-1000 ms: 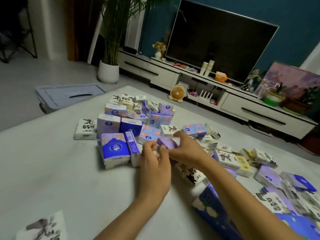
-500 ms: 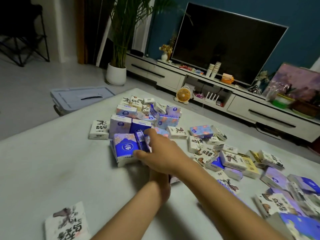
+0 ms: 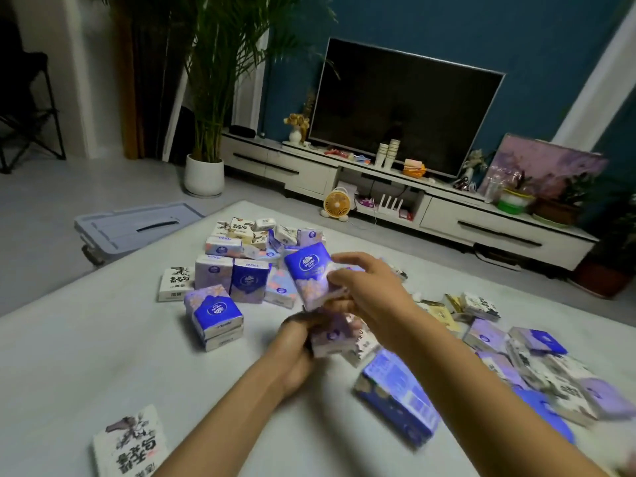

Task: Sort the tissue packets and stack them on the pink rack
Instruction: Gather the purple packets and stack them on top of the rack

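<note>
Head view, right grip [image 3: 373, 297] grasping blue packet [image 3: 308, 271] — left grip [image 3: 297, 352] grasping purple packet [image 3: 332, 335]

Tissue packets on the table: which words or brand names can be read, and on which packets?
"Vinda": blue packet held by the right hand.
"Vinda": side of the blue-and-purple stack on the table.
Black Chinese brush characters, white packet at the near edge: upside down, unreadable.
Purple packet in the left hand: blurred.
Everything else: too small or blurred.
</note>
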